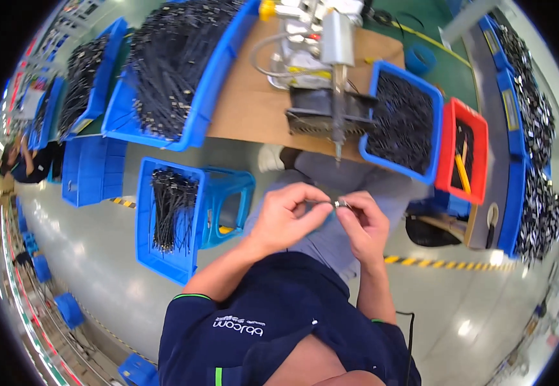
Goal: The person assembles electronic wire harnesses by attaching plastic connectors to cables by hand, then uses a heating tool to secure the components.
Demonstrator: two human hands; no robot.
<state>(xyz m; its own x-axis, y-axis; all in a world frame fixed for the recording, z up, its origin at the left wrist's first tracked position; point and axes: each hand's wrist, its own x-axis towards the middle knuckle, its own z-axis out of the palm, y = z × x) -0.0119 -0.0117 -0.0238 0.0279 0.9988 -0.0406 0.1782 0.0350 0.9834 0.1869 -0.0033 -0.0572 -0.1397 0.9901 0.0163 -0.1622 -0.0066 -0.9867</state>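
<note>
1. My left hand [287, 215] has its thumb and finger pinched on a small dark piece [339, 204] with a shiny bit
2. My right hand [368, 229] pinches the other side of that piece, maybe so it can't twist away. My fingers hide most of it, so I can't tell its full shape
3. The piece is off the near side of the brown table [244, 90], above my lap [318, 170]. I think I hold it there so both hands have room and I can see it well
4. On the left side of the table, a big blue bin [220, 74] is full of long black cables [170, 64]. It looks like a big bin suits long things
5. Left of the table's near side and lower down, a blue box [163, 262] holds a bunch of black cables [171, 209], all lying much the same way, perhaps so they don't get tangled
6. At the table's right end, a blue tray [395, 167] holds lots of black bits [405, 116], and a red box [479, 161] beside it has a yellow stick [463, 172] inside, maybe put there so it's easy to reach
7. Up on the table, a metal rod [338, 103] points towards me
</note>
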